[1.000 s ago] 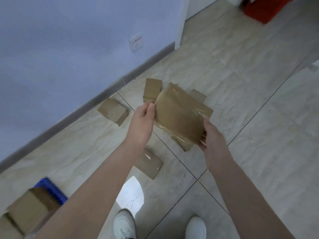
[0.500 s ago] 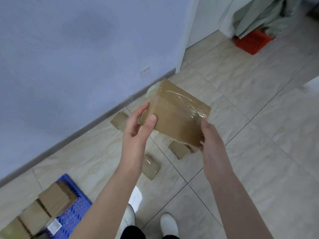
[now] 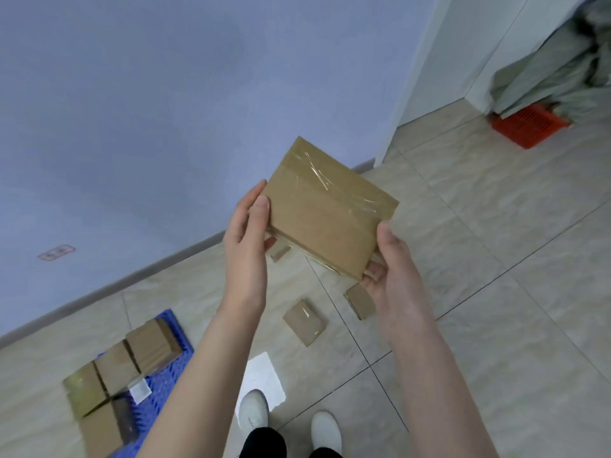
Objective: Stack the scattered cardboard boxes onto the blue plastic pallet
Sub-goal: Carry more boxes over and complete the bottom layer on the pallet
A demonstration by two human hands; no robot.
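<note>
Blue pallet [image 3: 172, 328] at lower left carries several stacked boxes [image 3: 125, 361]. Raised above the tiled floor [image 3: 496, 292], a taped cardboard box [image 3: 327, 209] is clamped between the left hand [image 3: 246, 239] and right hand [image 3: 393, 269], with smaller loose boxes [image 3: 305, 322] lying below.

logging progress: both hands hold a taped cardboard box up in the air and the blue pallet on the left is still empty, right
Not quite. The head view shows the blue pallet already carries several boxes. The rest stands: the left hand and right hand hold the taped cardboard box.
</note>
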